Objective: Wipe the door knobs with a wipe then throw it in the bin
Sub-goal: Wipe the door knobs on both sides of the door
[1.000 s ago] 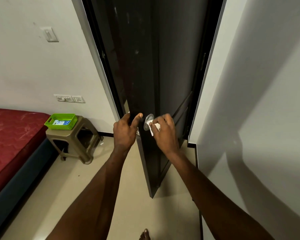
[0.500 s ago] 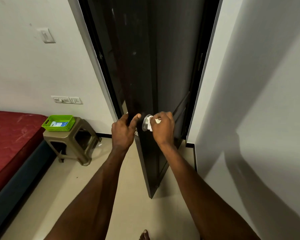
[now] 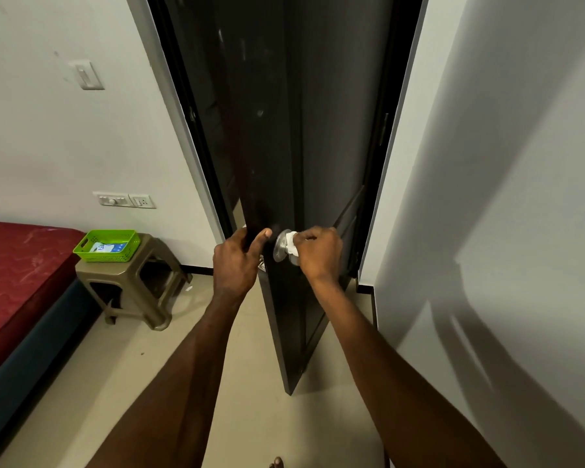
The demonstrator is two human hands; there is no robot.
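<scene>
A dark door (image 3: 284, 146) stands half open, edge towards me. My left hand (image 3: 237, 261) grips that edge at knob height, thumb on the near face. A silver door knob (image 3: 279, 246) sticks out of the right face. My right hand (image 3: 318, 253) is closed over the knob with a crumpled white wipe (image 3: 291, 244) pressed against it. The knob on the door's other side shows only as a sliver of metal behind my left hand. No bin is in view.
A brown plastic stool (image 3: 139, 282) stands left of the doorway and carries a green basket (image 3: 107, 245) holding a blue-and-white packet. A red mattress (image 3: 17, 265) lies at the far left. White walls flank the door frame; the right wall is close.
My right hand has closed tighter round the knob, bunching the wipe against it. My left hand keeps its hold on the door edge.
</scene>
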